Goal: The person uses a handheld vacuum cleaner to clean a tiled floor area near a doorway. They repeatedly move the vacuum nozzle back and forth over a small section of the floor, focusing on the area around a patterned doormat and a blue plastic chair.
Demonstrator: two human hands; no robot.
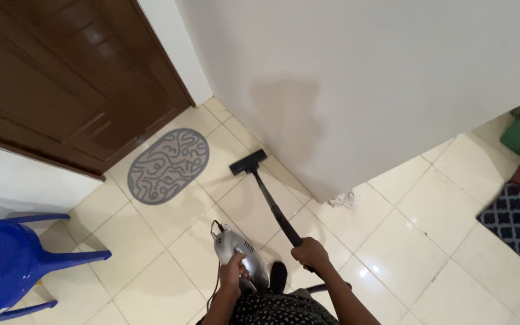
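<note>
Head view: right hand [310, 251] grips the wand [275, 210], left hand [234, 268] clasps the vacuum [236, 248] at lower centre. Nozzle [248, 162] sits mid-frame by the wall [362, 90]; judging by that, the rightward tiles [440, 253] remain.

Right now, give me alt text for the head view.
A person's right hand holds a black vacuum wand, its floor head on cream tiles by a white wall; the left hand carries the grey vacuum body.
</note>
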